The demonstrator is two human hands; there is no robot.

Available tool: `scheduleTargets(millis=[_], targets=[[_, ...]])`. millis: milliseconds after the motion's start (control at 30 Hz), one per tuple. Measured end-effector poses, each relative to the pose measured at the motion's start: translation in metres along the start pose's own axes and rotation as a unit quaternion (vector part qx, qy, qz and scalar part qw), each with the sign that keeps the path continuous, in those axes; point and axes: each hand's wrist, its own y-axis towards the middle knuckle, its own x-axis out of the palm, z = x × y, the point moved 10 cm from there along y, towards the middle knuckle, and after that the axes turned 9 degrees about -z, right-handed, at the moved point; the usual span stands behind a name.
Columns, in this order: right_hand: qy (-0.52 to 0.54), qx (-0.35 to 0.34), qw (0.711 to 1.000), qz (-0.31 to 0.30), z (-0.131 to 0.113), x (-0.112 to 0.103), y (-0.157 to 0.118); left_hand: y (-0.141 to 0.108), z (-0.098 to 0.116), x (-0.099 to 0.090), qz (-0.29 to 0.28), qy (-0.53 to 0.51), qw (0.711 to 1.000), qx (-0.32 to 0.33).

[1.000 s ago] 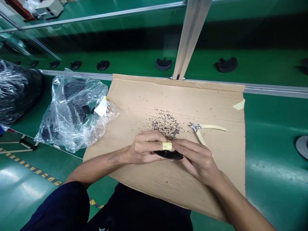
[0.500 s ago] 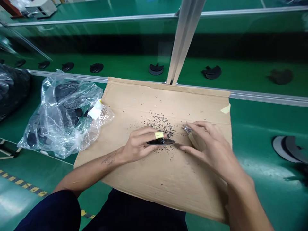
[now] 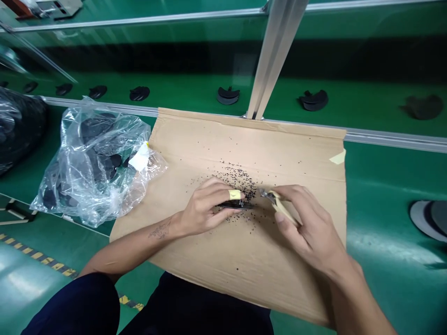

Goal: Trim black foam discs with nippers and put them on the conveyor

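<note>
My left hand (image 3: pixel 204 207), with yellow tape around one finger, pinches a thin black plastic part (image 3: pixel 246 206) edge-on above the cardboard (image 3: pixel 195 274). The fingers hide much of that part. In my right hand (image 3: pixel 309 228) is a pair of nippers (image 3: pixel 286 210) with pale, tape-like covering on the handles. The metal jaws point left, a short gap away from the black part. Beneath and around both hands, many tiny black bits (image 3: pixel 240 179) lie scattered on the cardboard.
A clear plastic bag (image 3: pixel 94 163) of black parts lies at the left, beside a dark bag (image 3: pixel 19 125). Black curved parts (image 3: pixel 228 95) sit in a row behind the aluminium rail. A metal post (image 3: pixel 275 60) rises at the back. Another part (image 3: pixel 429 216) lies far right.
My right hand has closed around the nippers, which lay under its spread fingers, and their jaws are now nearer the black part. My left hand keeps its hold. The view has shifted slightly.
</note>
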Motion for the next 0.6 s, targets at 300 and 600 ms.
scheduleTargets(millis=[300,600], targets=[[-0.016,-0.073,0.997,0.008,-0.013,0.007,0.000,0.000,-0.001,0.004,-0.029,-0.028,0.999,-0.005],[-0.024,-0.075,0.997,0.010,-0.014,0.005,-0.001,0.001,0.001,0.005,-0.038,-0.062,0.997,0.002]])
